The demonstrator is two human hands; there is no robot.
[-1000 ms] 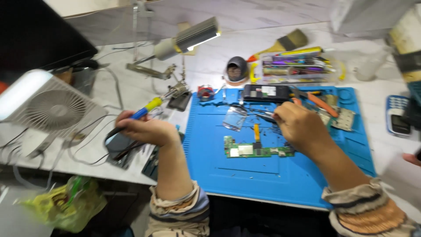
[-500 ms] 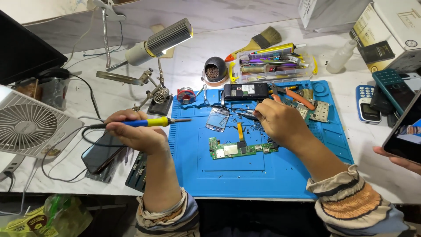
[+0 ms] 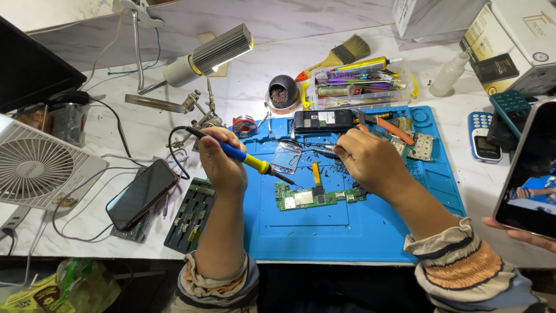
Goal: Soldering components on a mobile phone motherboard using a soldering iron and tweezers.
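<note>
While left hand (image 3: 223, 161) grips soldering iron (image 3: 249, 160), right hand (image 3: 366, 159) pinches tweezers (image 3: 322, 152) (mat's (image 3: 347, 232) near edge bare).

A white slatted desk fan (image 3: 40, 168) stands at the left edge — beside it a black smartphone (image 3: 141, 193) lies face up; a wood-handled bristle brush (image 3: 339, 56) and clear plastic squeeze bottle (image 3: 449, 74) lie farther back.

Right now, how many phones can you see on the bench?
5: black smartphone left of the mat, black handset at the mat's top, two keypad phones right, one smartphone held at the edge.
</note>
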